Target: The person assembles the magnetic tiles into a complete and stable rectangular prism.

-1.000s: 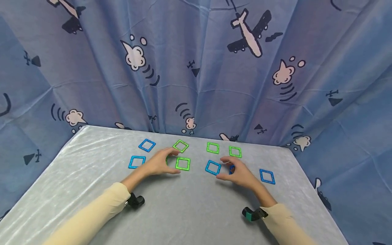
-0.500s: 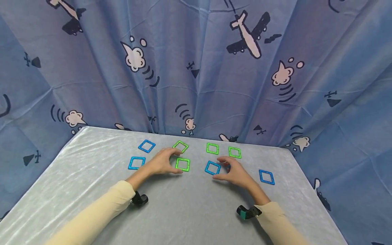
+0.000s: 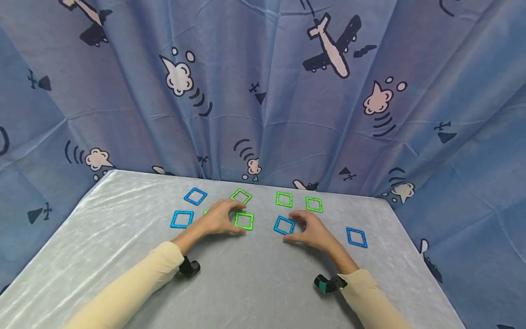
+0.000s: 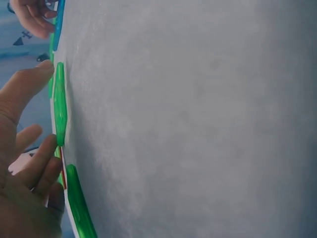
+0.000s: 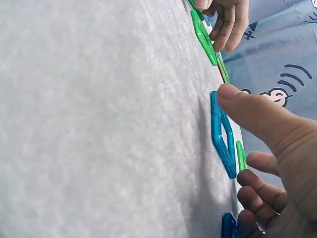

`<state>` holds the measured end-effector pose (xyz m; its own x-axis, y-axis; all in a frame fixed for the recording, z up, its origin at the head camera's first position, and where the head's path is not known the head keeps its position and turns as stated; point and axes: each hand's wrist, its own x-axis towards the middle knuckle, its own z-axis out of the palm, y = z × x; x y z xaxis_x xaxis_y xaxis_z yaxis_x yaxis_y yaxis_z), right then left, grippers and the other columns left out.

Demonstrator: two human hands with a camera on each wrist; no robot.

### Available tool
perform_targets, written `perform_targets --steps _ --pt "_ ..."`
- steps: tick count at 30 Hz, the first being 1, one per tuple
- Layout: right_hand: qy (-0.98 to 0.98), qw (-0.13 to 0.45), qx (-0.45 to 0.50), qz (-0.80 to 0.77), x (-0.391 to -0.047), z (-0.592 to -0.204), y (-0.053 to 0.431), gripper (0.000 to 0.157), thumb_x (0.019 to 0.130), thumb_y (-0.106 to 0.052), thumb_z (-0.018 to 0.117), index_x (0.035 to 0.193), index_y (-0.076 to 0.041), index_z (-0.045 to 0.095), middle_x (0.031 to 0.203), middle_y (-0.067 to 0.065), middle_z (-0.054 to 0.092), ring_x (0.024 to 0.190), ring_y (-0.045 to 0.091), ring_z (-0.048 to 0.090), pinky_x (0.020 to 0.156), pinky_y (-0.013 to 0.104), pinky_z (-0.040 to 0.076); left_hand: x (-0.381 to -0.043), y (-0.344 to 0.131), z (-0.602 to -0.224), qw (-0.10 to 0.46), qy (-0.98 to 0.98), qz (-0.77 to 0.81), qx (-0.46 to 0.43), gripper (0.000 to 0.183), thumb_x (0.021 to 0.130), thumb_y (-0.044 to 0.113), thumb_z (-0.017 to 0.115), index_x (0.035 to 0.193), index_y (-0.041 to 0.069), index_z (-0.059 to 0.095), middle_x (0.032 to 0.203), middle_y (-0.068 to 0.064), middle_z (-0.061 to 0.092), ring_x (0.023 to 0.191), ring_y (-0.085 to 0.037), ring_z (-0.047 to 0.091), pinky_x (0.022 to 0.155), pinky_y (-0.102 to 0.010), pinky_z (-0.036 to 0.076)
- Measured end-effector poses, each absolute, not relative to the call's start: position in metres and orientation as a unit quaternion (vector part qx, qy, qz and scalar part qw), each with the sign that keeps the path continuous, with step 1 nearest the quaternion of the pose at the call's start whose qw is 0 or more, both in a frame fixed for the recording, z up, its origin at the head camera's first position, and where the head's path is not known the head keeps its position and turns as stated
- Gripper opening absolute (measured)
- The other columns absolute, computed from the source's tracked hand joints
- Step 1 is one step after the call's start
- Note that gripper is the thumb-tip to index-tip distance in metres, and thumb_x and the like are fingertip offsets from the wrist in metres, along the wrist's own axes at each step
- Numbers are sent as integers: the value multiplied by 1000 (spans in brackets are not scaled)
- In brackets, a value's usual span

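Between the hands (image 3: 219, 218) (image 3: 315, 230), a lane runs over the cloth (image 3: 264, 260) (the curtain (image 3: 269, 109) blocks it behind).

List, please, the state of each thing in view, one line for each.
Left hand: thumb and fingers apart, contact unclear.
Green square at left hand: lying flat.
Right hand: thumb and fingers apart, contact unclear.
Blue square at right hand: lying flat.
Other squares: lying flat.
Wrist cameras: both worn.
Tablecloth: spread out, faintly wrinkled.
Curtain: hanging in folds.

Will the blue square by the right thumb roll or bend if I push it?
The blue square probably won't roll, because it lies flat with straight sides. Its shiny sides look like plastic, so it's likely stiff. It should feel light: its middle is open.
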<state>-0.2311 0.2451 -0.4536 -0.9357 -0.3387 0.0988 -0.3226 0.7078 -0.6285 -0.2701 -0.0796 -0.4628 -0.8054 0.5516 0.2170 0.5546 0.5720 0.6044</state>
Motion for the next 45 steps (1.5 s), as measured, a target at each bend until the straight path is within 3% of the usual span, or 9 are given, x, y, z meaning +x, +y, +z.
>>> perform_targets --steps 10,22,34,45 --pt "928 12 -169 -331 -233 -455 241 66 72 -26 96 125 2 67 121 14 64 106 32 60 92 51 49 -268 -75 -458 -2 -897 -320 -306 69 71 33 95 128 6 69 121 -5 70 118 -30 56 101 -54 39" --pt "936 14 -163 -310 -237 -458 241 56 73 -22 95 119 0 72 103 4 63 87 19 55 78 39 48 -272 -76 -459 7 -899 -307 -313 54 72 27 95 119 9 76 118 -4 71 112 -31 60 95 -54 43" --pt "935 24 -182 -303 -241 -455 243 53 74 -22 94 116 0 72 100 4 62 85 18 55 76 37 49 -275 -76 -463 -5 -877 -350 -330 52 73 19 94 119 2 74 110 -7 70 99 -24 63 87 -38 51" --pt "911 39 -218 -348 -245 -450 255 52 77 -21 92 120 -2 71 111 7 64 90 23 59 78 40 50 -276 -82 -461 -9 -868 -375 -326 51 76 20 92 120 3 74 111 -8 67 99 -24 61 83 -37 51"
